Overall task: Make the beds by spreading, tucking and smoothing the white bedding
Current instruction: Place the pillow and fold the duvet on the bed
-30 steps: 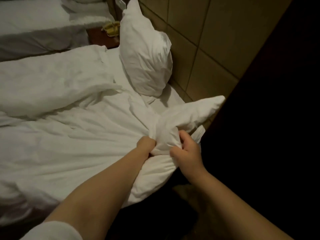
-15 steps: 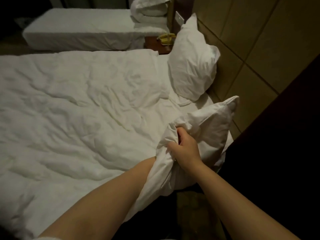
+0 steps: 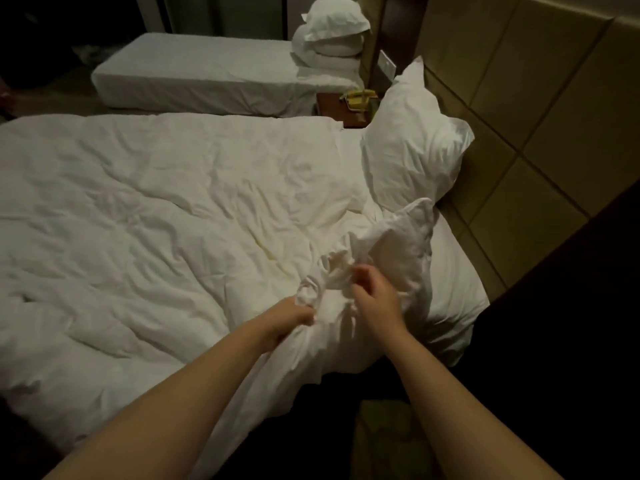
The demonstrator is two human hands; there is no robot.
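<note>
A wrinkled white duvet (image 3: 156, 220) lies spread over the near bed. Its near right corner (image 3: 398, 244) is bunched up and stands raised above the mattress. My left hand (image 3: 294, 318) grips a wad of that bunched fabric at the bed's near edge. My right hand (image 3: 375, 299) is just to the right, blurred, its fingers curled into the raised corner. A white pillow (image 3: 412, 143) leans upright against the padded headboard wall (image 3: 536, 116) behind the corner. The white sheet shows bare at the bed's head, right of the corner.
A second bed (image 3: 201, 74) with a flat white sheet stands beyond, with stacked pillows (image 3: 332, 32) at its head. Between the beds is a wooden nightstand (image 3: 332, 105) with a yellow telephone (image 3: 358, 98). A dark piece of furniture (image 3: 571, 323) closes the right side.
The duvet went from heaped to spread flat across the bed. The raised corner has come down toward the mattress, and my left hand now shows, gripping the bunch. The view has tilted up.
</note>
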